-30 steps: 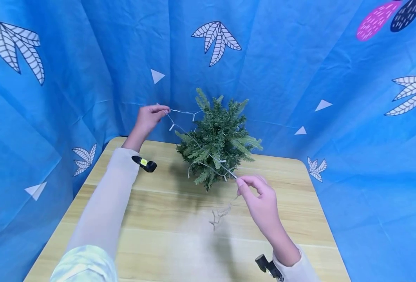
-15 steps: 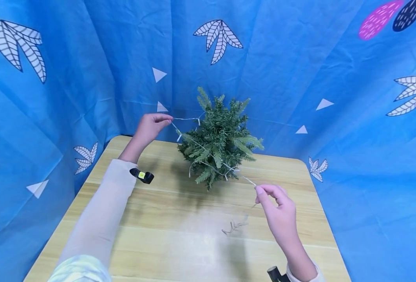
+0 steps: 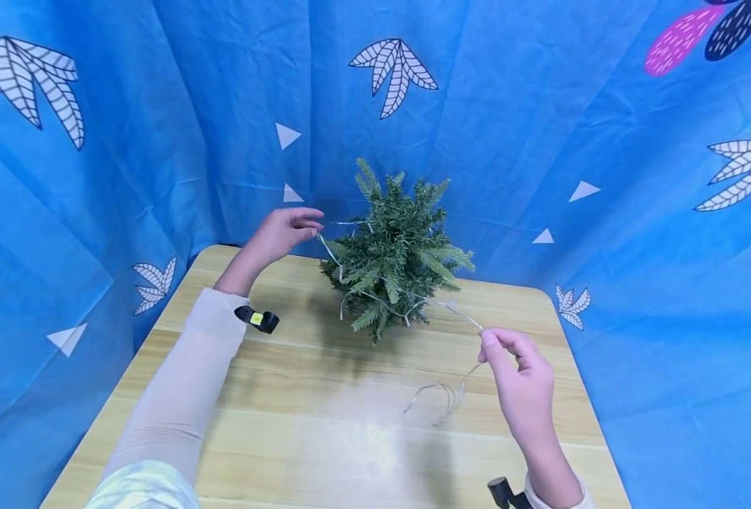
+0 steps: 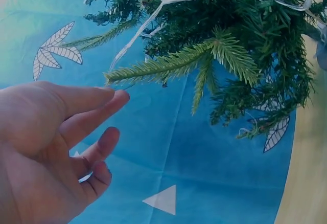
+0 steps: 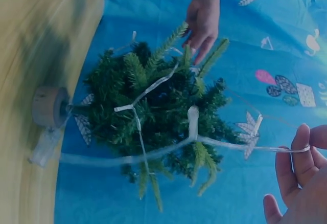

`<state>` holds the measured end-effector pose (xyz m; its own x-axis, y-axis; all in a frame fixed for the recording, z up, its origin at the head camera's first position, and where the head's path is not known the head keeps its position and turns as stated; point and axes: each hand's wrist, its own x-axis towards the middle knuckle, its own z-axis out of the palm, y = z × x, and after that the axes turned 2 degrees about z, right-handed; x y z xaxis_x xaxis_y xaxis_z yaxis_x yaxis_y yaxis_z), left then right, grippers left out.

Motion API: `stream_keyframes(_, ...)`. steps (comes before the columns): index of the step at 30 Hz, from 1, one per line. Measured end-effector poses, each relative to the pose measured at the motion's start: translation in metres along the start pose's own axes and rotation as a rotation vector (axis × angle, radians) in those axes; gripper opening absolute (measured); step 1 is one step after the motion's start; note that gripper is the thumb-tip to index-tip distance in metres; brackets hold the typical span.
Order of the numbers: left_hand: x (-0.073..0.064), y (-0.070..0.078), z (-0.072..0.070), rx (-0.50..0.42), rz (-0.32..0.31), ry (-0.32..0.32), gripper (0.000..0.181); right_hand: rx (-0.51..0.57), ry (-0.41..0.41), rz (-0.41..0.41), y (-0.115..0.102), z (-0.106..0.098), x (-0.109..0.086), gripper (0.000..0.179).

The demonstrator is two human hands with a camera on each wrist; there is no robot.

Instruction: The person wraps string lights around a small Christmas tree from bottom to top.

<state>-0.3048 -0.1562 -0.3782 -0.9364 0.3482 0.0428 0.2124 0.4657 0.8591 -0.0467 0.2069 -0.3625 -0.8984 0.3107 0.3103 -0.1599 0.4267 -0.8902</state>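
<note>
A string of lights (image 3: 385, 305) with pale wire and small white bulbs winds around a small artificial Christmas tree (image 3: 407, 240). My left hand (image 3: 283, 230) is at the tree's left side, fingertips right at a branch tip (image 4: 120, 74). Its fingers are slightly spread. The light string (image 4: 140, 32) runs down behind that branch, close to the fingertips. Off the tree's front right, my right hand (image 3: 522, 382) pinches the string between thumb and fingers. One stretch runs taut from there to the tree, and a loose tail (image 3: 452, 396) hangs below the hand.
Under the tree is a wooden table (image 3: 274, 424); the right wrist view shows the tree's round wooden base (image 5: 48, 106). A clear plastic piece (image 5: 45, 147) appears beside the base. Blue patterned cloth (image 3: 509, 106) hangs close behind the tree and along both sides.
My left hand has moved down and right toward the tree; its fingers have parted and the wire now sits at a branch. My right hand has drawn the string rightward and toward me.
</note>
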Motion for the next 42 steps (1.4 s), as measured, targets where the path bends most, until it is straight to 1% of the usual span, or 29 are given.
stream_keyframes(2, -0.002, 0.002, 0.001, 0.020, -0.006, 0.010, 0.039, 0.004, 0.027, -0.018, 0.000, -0.002, 0.001, 0.012)
stream_keyframes(4, -0.006, 0.006, 0.003, 0.059, -0.007, 0.038, 0.036, 0.008, 0.057, -0.043, 0.000, -0.005, 0.002, 0.012)
stream_keyframes(7, -0.015, 0.016, 0.008, 0.159, 0.013, 0.115, 0.032, 0.032, 0.101, -0.058, -0.002, -0.009, 0.004, 0.014)
stream_keyframes(9, -0.022, 0.027, 0.014, 0.226, 0.040, 0.174, 0.031, 0.074, 0.132, -0.066, -0.003, -0.011, 0.005, 0.015)
stream_keyframes(10, -0.026, 0.034, 0.017, 0.250, 0.063, 0.198, 0.030, 0.096, 0.147, -0.065, -0.005, -0.011, 0.006, 0.016)
stream_keyframes(11, -0.030, 0.043, 0.021, 0.260, 0.089, 0.218, 0.030, 0.118, 0.162, -0.062, -0.007, -0.011, 0.006, 0.017)
stream_keyframes(13, -0.039, 0.060, 0.031, 0.237, 0.152, 0.234, 0.028, 0.152, 0.184, -0.068, -0.008, -0.011, 0.008, 0.017)
stream_keyframes(15, -0.046, 0.078, 0.043, 0.175, 0.222, 0.218, 0.027, 0.166, 0.184, -0.074, -0.009, -0.010, 0.008, 0.018)
stream_keyframes(17, -0.052, 0.093, 0.058, 0.102, 0.294, 0.179, 0.025, 0.153, 0.167, -0.083, -0.009, -0.009, 0.009, 0.017)
stream_keyframes(21, -0.063, 0.119, 0.090, 0.016, 0.406, 0.056, 0.024, 0.093, 0.109, -0.112, -0.007, -0.003, 0.009, 0.016)
stream_keyframes(23, -0.068, 0.130, 0.105, 0.011, 0.454, -0.008, 0.025, 0.065, 0.076, -0.122, -0.007, 0.002, 0.008, 0.014)
stream_keyframes(25, -0.073, 0.139, 0.118, 0.033, 0.506, -0.062, 0.025, 0.043, 0.038, -0.125, -0.007, 0.006, 0.007, 0.013)
stream_keyframes(28, -0.079, 0.148, 0.133, 0.105, 0.604, -0.118, 0.026, 0.015, -0.005, -0.127, -0.007, 0.011, 0.006, 0.011)
stream_keyframes(30, -0.080, 0.151, 0.140, 0.152, 0.667, -0.131, 0.026, 0.002, -0.024, -0.126, -0.006, 0.013, 0.006, 0.010)
stream_keyframes(32, -0.080, 0.152, 0.146, 0.186, 0.703, -0.132, 0.025, -0.004, -0.036, -0.126, -0.006, 0.015, 0.006, 0.010)
stream_keyframes(36, -0.077, 0.150, 0.151, 0.214, 0.719, -0.125, 0.020, -0.010, -0.051, -0.123, -0.006, 0.016, 0.006, 0.009)
stream_keyframes(38, -0.075, 0.148, 0.152, 0.227, 0.729, -0.110, 0.017, -0.011, -0.057, -0.117, -0.006, 0.016, 0.006, 0.009)
stream_keyframes(42, -0.066, 0.147, 0.153, 0.251, 0.734, -0.052, 0.014, -0.009, -0.063, -0.086, -0.006, 0.015, 0.005, 0.010)
